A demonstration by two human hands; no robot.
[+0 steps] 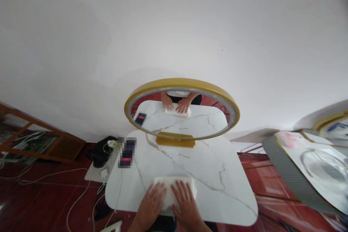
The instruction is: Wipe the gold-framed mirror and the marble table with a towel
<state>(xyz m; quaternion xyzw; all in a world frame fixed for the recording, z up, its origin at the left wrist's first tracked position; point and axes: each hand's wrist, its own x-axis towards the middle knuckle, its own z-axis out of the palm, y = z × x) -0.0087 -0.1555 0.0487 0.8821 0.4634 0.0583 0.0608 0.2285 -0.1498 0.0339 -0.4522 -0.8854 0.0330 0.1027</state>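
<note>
A folded white cloth (174, 185) lies near the front edge of a white marble-patterned table (206, 166). My left hand (152, 200) rests flat on the cloth's left part, fingers spread. My right hand (185, 200) lies flat on its right part, fingers stretched forward. Neither hand grips anything. A round gold-framed mirror (182, 108) stands at the table's far edge on a gold base (175, 141). It reflects both hands and the cloth.
A dark phone (126, 152) lies at the table's left edge with a white cable running off it. A black bag (102, 151) and white cables lie on the red floor to the left. More mirrors (307, 166) lean at the right. A wooden frame (35, 141) stands far left.
</note>
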